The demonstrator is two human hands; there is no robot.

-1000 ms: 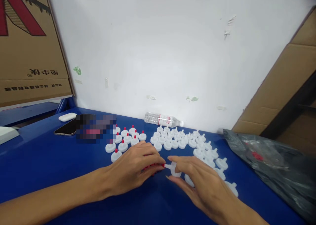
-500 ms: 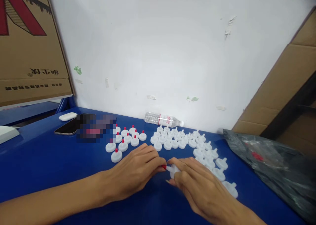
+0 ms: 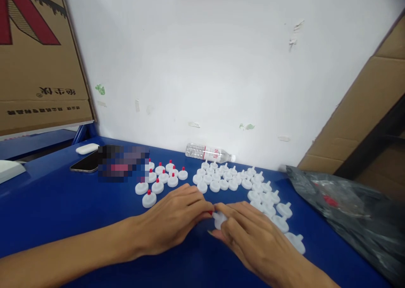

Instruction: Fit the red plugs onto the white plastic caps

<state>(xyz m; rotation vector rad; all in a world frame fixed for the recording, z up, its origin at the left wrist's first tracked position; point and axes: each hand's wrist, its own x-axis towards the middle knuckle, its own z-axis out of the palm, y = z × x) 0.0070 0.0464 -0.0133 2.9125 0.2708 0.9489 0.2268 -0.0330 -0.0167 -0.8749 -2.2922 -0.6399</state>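
My left hand (image 3: 182, 214) pinches a small red tip cap (image 3: 210, 212) between its fingertips. Facing it, my right hand (image 3: 253, 233) grips a white nozzle cap (image 3: 219, 220) lying on its side, its thin spout pointing left. The red cap is at the end of that spout; how far it covers the spout is hidden by my fingers. Beyond my left hand stands a group of white nozzle caps with red tips (image 3: 157, 187). Behind and beside my right hand sits a larger group of white nozzle caps with bare spouts (image 3: 233, 183).
A clear plastic bottle (image 3: 209, 153) lies against the white wall. At the right, a dark plastic bag (image 3: 341, 220) holds a clear bag with something red. A phone (image 3: 85, 162) and a white oblong object (image 3: 87, 149) rest at the left of the blue table (image 3: 63, 220). Cardboard flanks both sides.
My right hand and the nozzle cap have shifted slightly left, bringing the spout closer to my left fingertips. Less of the spout shows now. The left hand has hardly moved.
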